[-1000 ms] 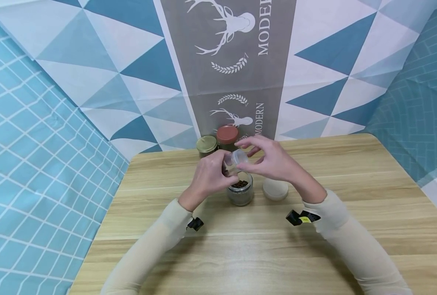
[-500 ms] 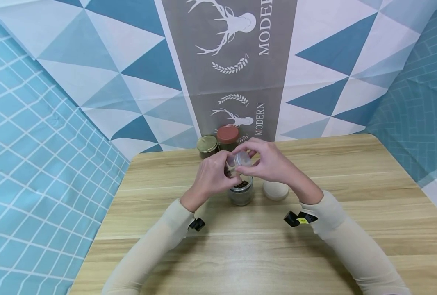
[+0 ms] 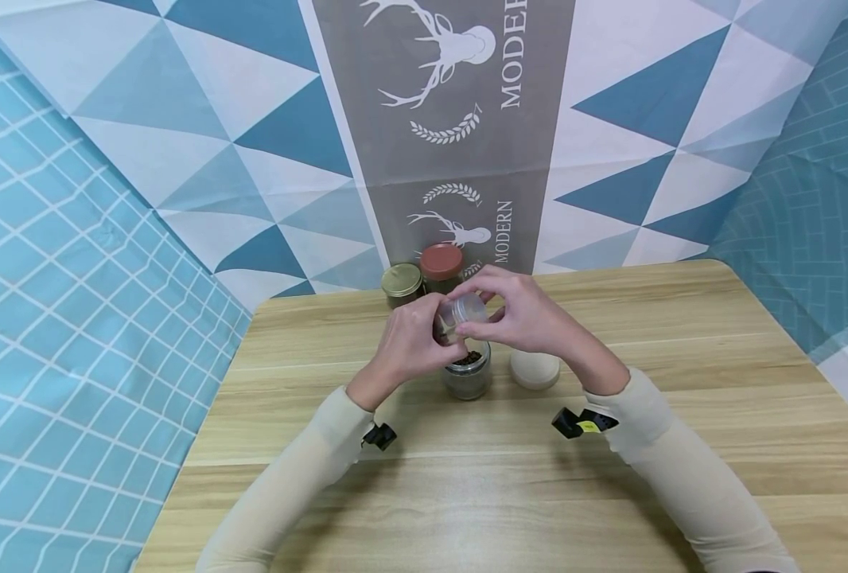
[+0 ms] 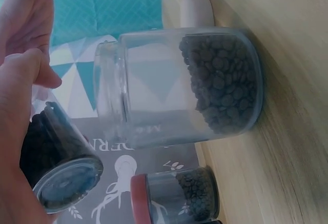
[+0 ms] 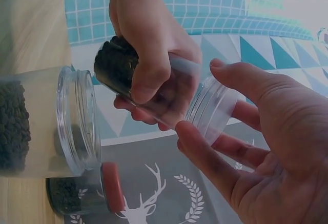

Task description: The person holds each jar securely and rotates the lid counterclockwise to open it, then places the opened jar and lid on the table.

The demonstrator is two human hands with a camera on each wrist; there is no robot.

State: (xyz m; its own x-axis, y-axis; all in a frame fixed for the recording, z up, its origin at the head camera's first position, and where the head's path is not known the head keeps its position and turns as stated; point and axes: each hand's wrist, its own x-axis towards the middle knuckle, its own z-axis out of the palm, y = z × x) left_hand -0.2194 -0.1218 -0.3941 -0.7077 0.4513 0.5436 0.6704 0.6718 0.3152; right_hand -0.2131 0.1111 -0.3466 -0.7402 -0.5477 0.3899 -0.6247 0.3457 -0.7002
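Observation:
My left hand grips a small clear jar of dark bean-like pieces, held tilted over the table. At the jar's end sits a translucent screw lid. My right hand pinches this lid's rim between thumb and fingers. Below both hands a larger glass jar stands upright and open, partly filled with dark, rounded pieces. A round off-white lid lies just right of it. In the head view, the fingers hide part of the small jar.
Behind the hands stand a red-lidded jar with dark contents and a gold-lidded jar. The wooden table meets a patterned cloth backdrop at the back and a blue grid cloth at the left.
My right fingers, spread with the index finger raised a second ago, have come in around the translucent lid. The small jar has shifted slightly in tilt. The larger jar stays in place.

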